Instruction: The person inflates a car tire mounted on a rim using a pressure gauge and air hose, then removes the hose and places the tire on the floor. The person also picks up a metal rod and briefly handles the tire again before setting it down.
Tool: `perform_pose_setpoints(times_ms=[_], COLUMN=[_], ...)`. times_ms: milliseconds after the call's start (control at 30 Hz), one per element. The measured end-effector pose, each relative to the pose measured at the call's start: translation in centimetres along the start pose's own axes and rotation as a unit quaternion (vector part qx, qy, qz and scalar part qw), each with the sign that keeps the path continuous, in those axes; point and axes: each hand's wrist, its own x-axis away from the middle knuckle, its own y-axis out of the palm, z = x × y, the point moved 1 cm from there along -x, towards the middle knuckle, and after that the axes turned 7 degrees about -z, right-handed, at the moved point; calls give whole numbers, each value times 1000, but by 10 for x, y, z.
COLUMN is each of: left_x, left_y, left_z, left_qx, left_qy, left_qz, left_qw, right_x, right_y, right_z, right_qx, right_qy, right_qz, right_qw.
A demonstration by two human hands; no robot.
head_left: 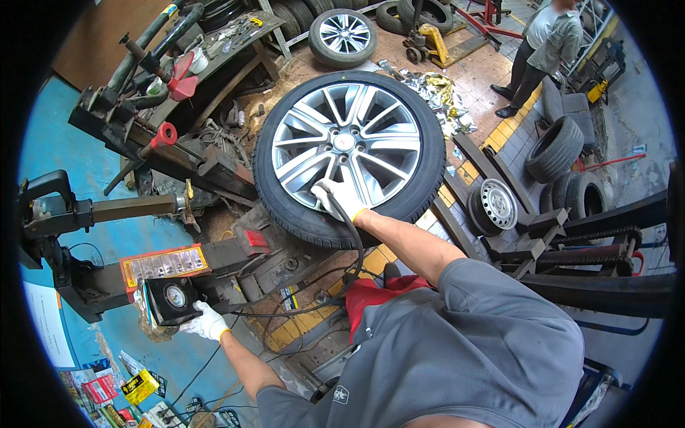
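A large tyre (pixel 275 171) on a silver multi-spoke alloy wheel (pixel 345 142) lies face up on the machine in front of me. My right hand (pixel 337 198), in a white glove, is closed round the end of a black air hose (pixel 356 239) at the near part of the rim. The hand hides the hose tip and whatever it touches. To the left, a black box with a round dial, a pressure gauge (pixel 175 295), sits at the machine's side. My left hand (pixel 205 322), also gloved, grips its lower right corner; some fingers are hidden.
Red-tipped machine arms (pixel 163 135) rise at the left, beside a cluttered workbench (pixel 232 53). Another alloy wheel with tyre (pixel 343 37) lies beyond. A bare steel wheel (pixel 494 205) and loose tyres (pixel 560 148) are at the right. A person (pixel 542 50) stands at the far right.
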Motion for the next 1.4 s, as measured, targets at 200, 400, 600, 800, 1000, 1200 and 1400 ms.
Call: perform_pose_setpoints(times_ms=[200,400,600,800,1000,1200,1400], left_x=[2,-1,0,3,3,-2,-2], left_y=[-1,3,-1,-7,-5,2,6], left_z=[3,-2,3,8,9,-3,-2], left_qx=[8,-1,-6,-8,-3,-14,-15], left_qy=[-3,-6,-15,-22,-22,-14,-12], left_qz=[-3,-3,-17,-37,-35,-19,-19], left_qw=[1000,1000,1000,999,999,1000,1000], right_x=[2,0,1,1,-1,2,0], right_y=[-2,-3,-2,-2,0,-1,-1], right_z=[-2,-4,-2,-1,2,-3,0], right_qx=[35,-30,-36,-13,-14,7,-12], right_qy=[-28,10,12,3,6,-26,-4], right_qz=[21,-14,-11,-8,-2,15,-2], right_qw=[999,999,999,1000,1000,1000,1000])
